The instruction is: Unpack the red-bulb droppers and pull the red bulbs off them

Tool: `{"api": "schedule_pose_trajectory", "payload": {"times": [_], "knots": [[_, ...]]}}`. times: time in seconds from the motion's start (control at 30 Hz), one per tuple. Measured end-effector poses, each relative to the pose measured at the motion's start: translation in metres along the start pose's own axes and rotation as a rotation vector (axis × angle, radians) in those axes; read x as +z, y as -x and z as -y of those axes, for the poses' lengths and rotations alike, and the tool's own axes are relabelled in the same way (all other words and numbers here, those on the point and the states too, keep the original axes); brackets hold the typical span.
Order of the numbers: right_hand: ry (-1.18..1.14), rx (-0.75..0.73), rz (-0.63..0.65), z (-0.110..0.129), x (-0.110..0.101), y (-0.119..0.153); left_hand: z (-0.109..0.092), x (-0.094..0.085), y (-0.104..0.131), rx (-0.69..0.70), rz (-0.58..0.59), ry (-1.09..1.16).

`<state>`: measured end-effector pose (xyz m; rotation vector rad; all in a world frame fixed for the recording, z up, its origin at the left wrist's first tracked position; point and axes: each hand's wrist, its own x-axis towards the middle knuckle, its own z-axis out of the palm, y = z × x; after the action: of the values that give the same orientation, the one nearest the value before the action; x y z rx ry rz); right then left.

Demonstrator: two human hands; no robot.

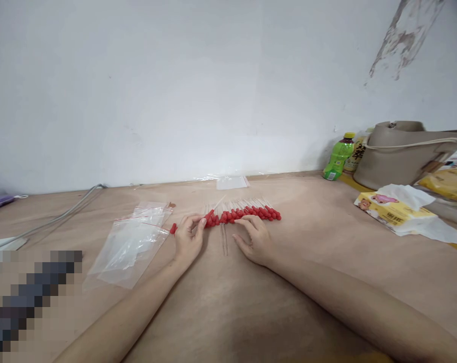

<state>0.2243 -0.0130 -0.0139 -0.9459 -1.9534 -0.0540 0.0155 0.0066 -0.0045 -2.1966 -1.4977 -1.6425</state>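
A row of thin pale stems with red bulb-like tips [251,214] lies on the table, tips toward me and stems toward the wall. At its left end, my left hand [189,234] is closed, thumb and forefinger pinched at a slanting red-tipped stem [210,214]. Just left of that hand is a single red tip [173,229], its thin stem running left over the bags. My right hand [254,239] has thumb and fingers apart, the fingertips at the near side of the row. Two thin bare wires [224,241] stick out toward me between the hands.
Clear zip bags [128,247] lie at the left, and another small bag [232,183] rests by the wall. A grey cable [67,214] crosses the far left. On the right stand a green bottle [339,159], a tissue pack [397,209] and a taupe bag [391,161].
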Motion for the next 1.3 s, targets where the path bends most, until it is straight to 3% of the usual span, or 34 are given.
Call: {"api": "schedule_pose_trajectory", "payload": {"times": [0.17, 0.27, 0.43, 0.57, 0.7, 0.93, 1.1, 1.3], "knots": [[0.121, -0.13, 0.022, -0.011, -0.012, 0.004, -0.007, -0.036, 0.021, 0.123, 0.234, 0.074], [0.195, -0.257, 0.118, -0.012, -0.016, 0.003, -0.012, -0.044, 0.027, 0.218, 0.34, 0.084], [0.196, -0.38, 0.255, -0.012, -0.016, 0.0, -0.013, -0.038, 0.029, 0.31, 0.389, 0.12], [0.091, -0.396, 0.318, -0.016, -0.011, 0.0, -0.012, -0.037, 0.03, 0.364, 0.41, 0.142], [-0.005, -0.384, 0.303, -0.017, -0.008, 0.001, -0.014, -0.038, 0.031, 0.377, 0.433, 0.11], [-0.007, -0.414, 0.233, -0.014, -0.006, 0.003, -0.024, -0.024, 0.021, 0.526, 0.483, -0.206], [-0.007, -0.43, 0.21, -0.013, -0.005, 0.004, -0.025, -0.009, 0.019, 0.548, 0.39, -0.14], [-0.094, -0.35, 0.258, -0.013, 0.001, 0.007, -0.023, -0.005, 0.023, 0.52, 0.353, -0.059]]}}
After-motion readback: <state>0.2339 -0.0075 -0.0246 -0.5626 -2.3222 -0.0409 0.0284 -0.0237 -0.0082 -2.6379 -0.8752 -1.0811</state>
